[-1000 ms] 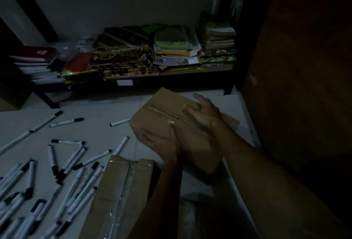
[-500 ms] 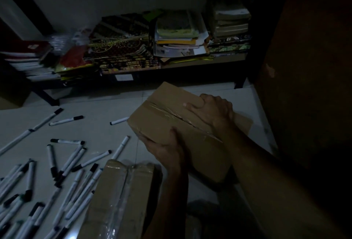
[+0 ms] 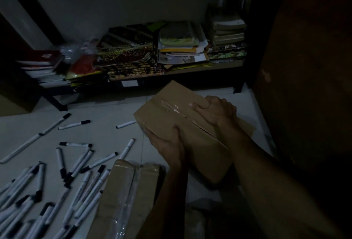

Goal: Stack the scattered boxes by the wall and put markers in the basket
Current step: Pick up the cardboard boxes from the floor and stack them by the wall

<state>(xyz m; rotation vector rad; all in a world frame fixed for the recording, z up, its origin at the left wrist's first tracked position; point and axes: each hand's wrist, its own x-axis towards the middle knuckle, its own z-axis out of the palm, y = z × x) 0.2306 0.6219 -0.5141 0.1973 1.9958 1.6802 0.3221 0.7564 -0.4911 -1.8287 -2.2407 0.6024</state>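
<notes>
Both hands on the taped cardboard box (image 3: 167, 116), held tilted above the floor (image 3: 106, 116) in front of the low shelf (image 3: 190, 72): left hand (image 3: 167, 143) gripping its near edge, right hand (image 3: 215, 111) curled over its top. Left of the box, markers (image 3: 80, 172) scattered on the floor; just below it, a second box (image 3: 123, 191) lying flat.

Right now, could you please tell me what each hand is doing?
Left hand: grips the near edge of the cardboard box, thumb on top.
Right hand: fingers curled on the top of the same box, holding it.
</notes>
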